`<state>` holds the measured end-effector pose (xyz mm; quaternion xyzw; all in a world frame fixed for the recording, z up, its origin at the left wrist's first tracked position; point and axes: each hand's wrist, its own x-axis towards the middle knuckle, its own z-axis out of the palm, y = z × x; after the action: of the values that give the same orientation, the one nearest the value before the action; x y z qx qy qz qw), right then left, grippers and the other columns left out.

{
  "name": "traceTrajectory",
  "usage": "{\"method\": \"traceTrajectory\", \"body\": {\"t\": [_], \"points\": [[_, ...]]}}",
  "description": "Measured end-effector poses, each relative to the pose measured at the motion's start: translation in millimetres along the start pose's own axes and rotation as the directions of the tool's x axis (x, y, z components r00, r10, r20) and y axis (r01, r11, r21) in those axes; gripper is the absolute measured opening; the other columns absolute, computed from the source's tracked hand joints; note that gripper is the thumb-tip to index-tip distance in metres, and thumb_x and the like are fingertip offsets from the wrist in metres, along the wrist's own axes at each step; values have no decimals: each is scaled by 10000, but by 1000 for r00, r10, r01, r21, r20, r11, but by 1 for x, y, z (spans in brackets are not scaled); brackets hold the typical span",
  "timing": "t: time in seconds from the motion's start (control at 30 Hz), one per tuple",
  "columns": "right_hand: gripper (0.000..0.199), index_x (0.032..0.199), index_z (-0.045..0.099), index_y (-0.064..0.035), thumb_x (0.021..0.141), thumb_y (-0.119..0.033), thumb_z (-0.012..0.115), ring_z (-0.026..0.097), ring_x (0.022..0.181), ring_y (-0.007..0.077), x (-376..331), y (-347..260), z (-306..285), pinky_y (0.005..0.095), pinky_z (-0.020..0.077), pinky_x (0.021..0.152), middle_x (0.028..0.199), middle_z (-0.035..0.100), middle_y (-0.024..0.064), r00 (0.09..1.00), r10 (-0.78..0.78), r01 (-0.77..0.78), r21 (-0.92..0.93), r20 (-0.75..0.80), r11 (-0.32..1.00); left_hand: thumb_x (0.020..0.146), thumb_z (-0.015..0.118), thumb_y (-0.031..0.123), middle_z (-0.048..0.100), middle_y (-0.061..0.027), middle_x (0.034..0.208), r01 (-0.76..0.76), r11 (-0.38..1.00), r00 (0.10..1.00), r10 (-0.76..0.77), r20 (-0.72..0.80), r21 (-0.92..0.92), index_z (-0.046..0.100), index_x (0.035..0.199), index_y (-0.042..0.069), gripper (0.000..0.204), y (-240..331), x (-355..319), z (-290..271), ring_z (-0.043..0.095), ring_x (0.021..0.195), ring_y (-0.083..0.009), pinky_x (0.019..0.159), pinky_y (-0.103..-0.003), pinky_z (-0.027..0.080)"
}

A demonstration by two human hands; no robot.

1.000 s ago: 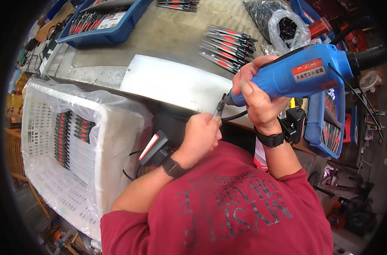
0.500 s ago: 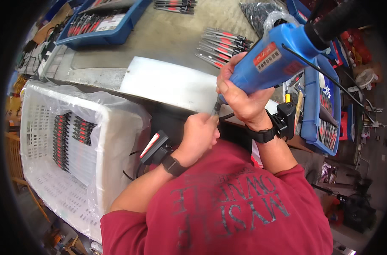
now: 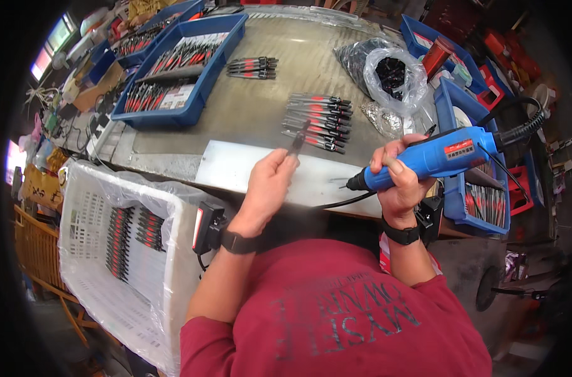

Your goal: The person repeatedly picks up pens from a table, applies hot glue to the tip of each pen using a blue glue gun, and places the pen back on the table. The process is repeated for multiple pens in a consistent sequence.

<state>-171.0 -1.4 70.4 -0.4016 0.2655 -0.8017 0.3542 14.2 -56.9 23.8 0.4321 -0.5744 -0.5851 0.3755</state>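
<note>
My right hand (image 3: 404,179) is wrapped round a blue electric screwdriver (image 3: 449,154), its black nose and bit pointing left above the white board (image 3: 226,164). In my closed left hand (image 3: 270,188) is a slim, dark pen-shaped tool (image 3: 297,143), blurred by motion, its end pointing up and away from me. Just beyond that hand lies a bunch of similar grey, red and black pen-shaped tools (image 3: 317,122) on the worktable (image 3: 267,107). A smaller bunch of pen-shaped tools (image 3: 253,68) lies farther back.
At the left stands a white plastic crate (image 3: 173,251), lined with clear film, with rows of the tools inside. A blue tray (image 3: 201,103) of tools sits at the back left. A clear bag of black parts (image 3: 390,72) and a blue bin (image 3: 487,221) stand to the right.
My hands have moved apart. The screwdriver has come down from an upright tilt to nearly level and its bit has left the piece in my left hand, which has moved forward over the board.
</note>
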Motion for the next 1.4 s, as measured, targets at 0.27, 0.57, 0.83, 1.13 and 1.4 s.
{"method": "traceTrajectory", "body": {"t": [0.27,0.57,0.83,1.13,1.4], "points": [[431,1081,425,-43,694,15,606,529,590,201,2,-7,-25,319,449,555,740,494,83,996,36,-34,29,-79,999,832,571,92,581,-95,745,-410,657,835,550,-29,633,534,923,3,133,7,77,7,555,664,-229,613,-324,439],[432,1071,447,-53,677,-35,624,527,571,213,6,-7,-40,327,440,546,725,506,93,992,83,-74,97,-90,993,791,589,92,553,-109,817,-632,228,667,648,369,741,551,950,62,166,0,129,16,518,798,-306,690,-390,425],[450,1090,432,-65,677,-48,610,520,566,216,7,-3,-45,331,434,538,717,502,98,991,93,-83,105,-93,991,758,603,85,574,-70,855,-665,147,597,694,403,733,568,956,82,202,-7,148,25,528,808,-263,696,-368,432],[466,1106,414,-79,682,-53,605,509,566,210,6,-1,-46,325,427,539,715,495,95,988,125,-117,95,-87,989,708,615,49,592,-70,907,-692,102,572,681,457,714,570,963,66,259,-14,161,30,539,860,-259,732,-344,463],[473,1126,398,-91,693,-18,575,517,624,218,4,4,-49,330,425,589,752,495,95,986,154,-140,198,-59,970,717,621,41,585,-108,877,-722,154,526,757,389,675,577,931,47,219,-7,160,23,541,854,-284,733,-366,456]]}}
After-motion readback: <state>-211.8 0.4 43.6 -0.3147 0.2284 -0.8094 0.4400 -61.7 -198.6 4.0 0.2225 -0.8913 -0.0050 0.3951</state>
